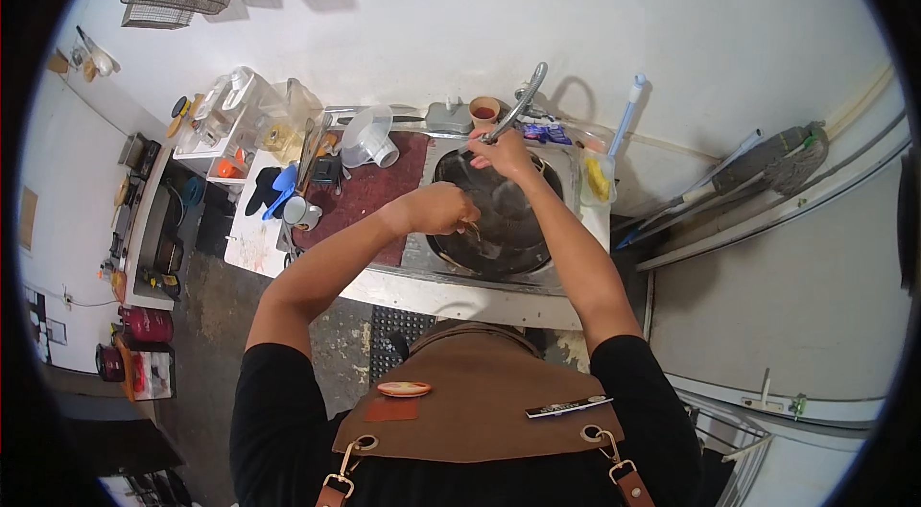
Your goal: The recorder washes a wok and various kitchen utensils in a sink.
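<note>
My right hand [501, 153] is closed around the end of a flexible metal faucet hose [529, 98], above a large dark round pan [532, 241] that sits in the stainless steel sink [568, 219]. Over the pan's left part, my left hand [442, 210] grips a small brownish metallic thing [473, 230], mostly hidden by the fingers; its kind cannot be told. Water seems to fall into the pan, whose bottom looks wet. A paper cup [483, 110] with reddish contents stands behind the sink.
Left of the sink, a dark red mat [367, 197] bears a clear plastic jug [370, 140]; a white mug [301, 213] and blue utensils [282, 187] stand further left. A plastic tub [599, 179] with a yellow sponge is at the right edge. Mops [763, 162] lean against the right wall.
</note>
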{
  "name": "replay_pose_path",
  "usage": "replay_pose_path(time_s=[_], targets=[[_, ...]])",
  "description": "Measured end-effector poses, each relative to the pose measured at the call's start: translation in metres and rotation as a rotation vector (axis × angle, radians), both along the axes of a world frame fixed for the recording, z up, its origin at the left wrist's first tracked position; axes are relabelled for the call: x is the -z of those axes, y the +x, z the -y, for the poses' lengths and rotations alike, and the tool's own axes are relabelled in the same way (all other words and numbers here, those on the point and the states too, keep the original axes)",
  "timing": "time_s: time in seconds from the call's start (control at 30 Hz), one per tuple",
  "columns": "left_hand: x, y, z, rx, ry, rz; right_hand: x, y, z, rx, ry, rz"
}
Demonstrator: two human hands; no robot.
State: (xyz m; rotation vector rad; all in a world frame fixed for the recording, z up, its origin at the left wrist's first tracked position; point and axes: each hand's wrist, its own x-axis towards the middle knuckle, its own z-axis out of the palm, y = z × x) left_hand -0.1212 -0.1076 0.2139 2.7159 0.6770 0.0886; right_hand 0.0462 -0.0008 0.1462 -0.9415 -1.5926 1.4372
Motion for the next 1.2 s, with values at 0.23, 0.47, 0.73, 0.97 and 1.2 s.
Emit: replay_pose_path(time_s=[0.23,0.47,0.73,0.97,1.2], targets=[[-0.009,0.002,-0.007,0.094,-0.032,-0.097,-0.042,0.001,0.014,-0.146,-0.174,-0.108],[-0.036,0.009,-0.004,0.118,0.016,-0.154,-0.004,0.031,-0.004,0.043,0.146,0.278],[-0.058,0.019,0.011,0.179,0.336,-0.470,-0.011,0.048,0.005,-0.054,0.121,0.243],[-0.051,-0.001,-0.002,-0.009,0.423,-0.400,-0.051,0.057,0.020,-0.302,-0.167,0.117],[-0.075,-0.013,-0.001,-0.176,0.167,-0.056,-0.019,0.079,0.015,-0.118,-0.067,0.260]])
